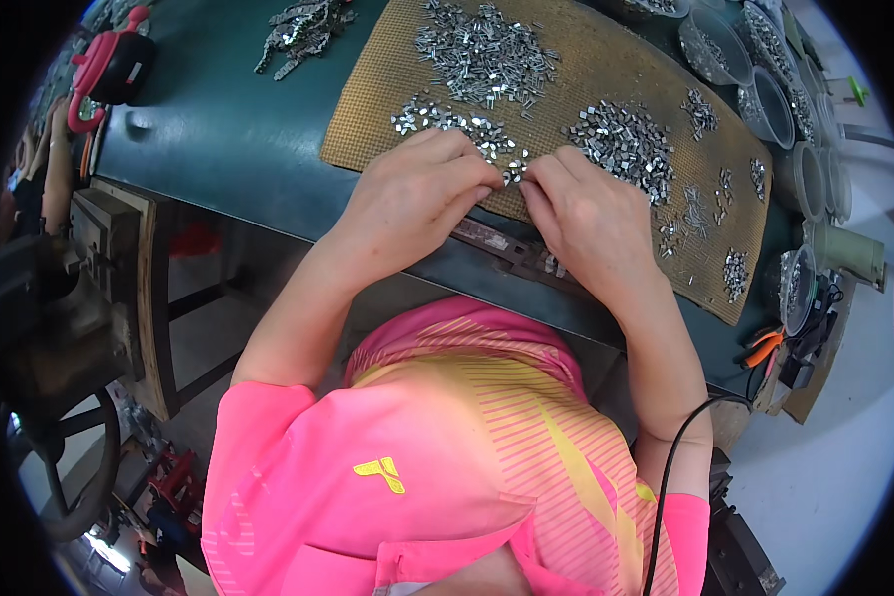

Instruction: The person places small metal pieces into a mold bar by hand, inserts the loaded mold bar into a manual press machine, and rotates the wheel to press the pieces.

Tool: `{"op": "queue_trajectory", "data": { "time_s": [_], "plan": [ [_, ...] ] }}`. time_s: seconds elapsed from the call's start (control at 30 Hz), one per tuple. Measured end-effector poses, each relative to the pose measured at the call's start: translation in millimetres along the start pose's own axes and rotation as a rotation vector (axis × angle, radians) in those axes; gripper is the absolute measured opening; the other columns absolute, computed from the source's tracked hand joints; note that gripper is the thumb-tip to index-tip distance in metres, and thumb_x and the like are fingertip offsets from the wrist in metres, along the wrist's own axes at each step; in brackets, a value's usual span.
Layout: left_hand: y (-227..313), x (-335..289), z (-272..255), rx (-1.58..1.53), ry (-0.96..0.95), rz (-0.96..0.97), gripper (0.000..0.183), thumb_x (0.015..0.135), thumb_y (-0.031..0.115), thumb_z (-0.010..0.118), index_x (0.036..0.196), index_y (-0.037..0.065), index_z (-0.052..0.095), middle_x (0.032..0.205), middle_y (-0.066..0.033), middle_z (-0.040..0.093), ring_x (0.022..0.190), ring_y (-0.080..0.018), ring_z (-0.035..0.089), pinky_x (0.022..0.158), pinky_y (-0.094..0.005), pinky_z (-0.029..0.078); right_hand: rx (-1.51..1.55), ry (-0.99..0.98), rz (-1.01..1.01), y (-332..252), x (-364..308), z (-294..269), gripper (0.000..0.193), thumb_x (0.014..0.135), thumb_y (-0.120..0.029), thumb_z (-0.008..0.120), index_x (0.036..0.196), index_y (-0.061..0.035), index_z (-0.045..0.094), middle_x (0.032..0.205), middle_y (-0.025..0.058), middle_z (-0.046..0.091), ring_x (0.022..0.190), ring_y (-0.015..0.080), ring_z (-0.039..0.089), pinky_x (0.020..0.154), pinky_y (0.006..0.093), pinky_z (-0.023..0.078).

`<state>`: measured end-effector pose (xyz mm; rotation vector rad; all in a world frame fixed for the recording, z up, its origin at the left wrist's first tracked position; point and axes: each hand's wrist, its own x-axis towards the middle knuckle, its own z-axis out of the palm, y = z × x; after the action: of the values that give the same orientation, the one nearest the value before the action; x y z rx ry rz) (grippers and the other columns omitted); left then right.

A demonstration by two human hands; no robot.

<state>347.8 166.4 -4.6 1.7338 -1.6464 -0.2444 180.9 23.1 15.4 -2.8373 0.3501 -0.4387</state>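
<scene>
Your left hand (412,194) and right hand (591,214) meet fingertip to fingertip, pinched shut on small metal clips (515,171) at the near edge of the brown mat (368,119). Risk: one slip sends pieces off the green table (219,139).

Fingertips of both hands (512,194) curled under, whatever they pinch hidden, perhaps tiny metal clips (515,171), shapes too small to tell

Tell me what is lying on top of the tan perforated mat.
Heaps of small silvery metal parts lie on the tan mat. The left hand and right hand rest on its near edge, covering whatever lies beneath them.
</scene>
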Motion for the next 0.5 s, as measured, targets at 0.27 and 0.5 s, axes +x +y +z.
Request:
{"op": "queue_trajectory", "data": {
  "time_s": [0.27, 0.5],
  "plan": [
    [-1, 0, 2, -0.009, 0.025, -0.022, 0.013, 0.088, 0.006, 0.073, 0.100, 0.007, 0.072, 0.092, -0.0068, 0.065, 0.088, -0.0276, 0.065, 0.075, -0.0380, 0.053, -0.020, -0.036, 0.066, 4, -15, -12, 0.011, 0.089, -0.015, 0.073, 0.090, -0.0082, 0.065, 0.082, 0.0068, 0.061, 0.073, 0.0252, 0.069, 0.062, 0.0380, 0.056],
    [3, 3, 6, 0.155, 0.029, 0.042, 0.012, 0.086, 0.011, 0.073, 0.097, 0.009, 0.068, 0.089, -0.0053, 0.060, 0.090, -0.0268, 0.064, 0.074, -0.0398, 0.054, 0.072, 0.012, 0.036, 10, -20, -12, 0.008, 0.090, -0.014, 0.073, 0.098, -0.0114, 0.070, 0.084, 0.0051, 0.063, 0.075, 0.0241, 0.069, 0.064, 0.0369, 0.056]
  ]
}}
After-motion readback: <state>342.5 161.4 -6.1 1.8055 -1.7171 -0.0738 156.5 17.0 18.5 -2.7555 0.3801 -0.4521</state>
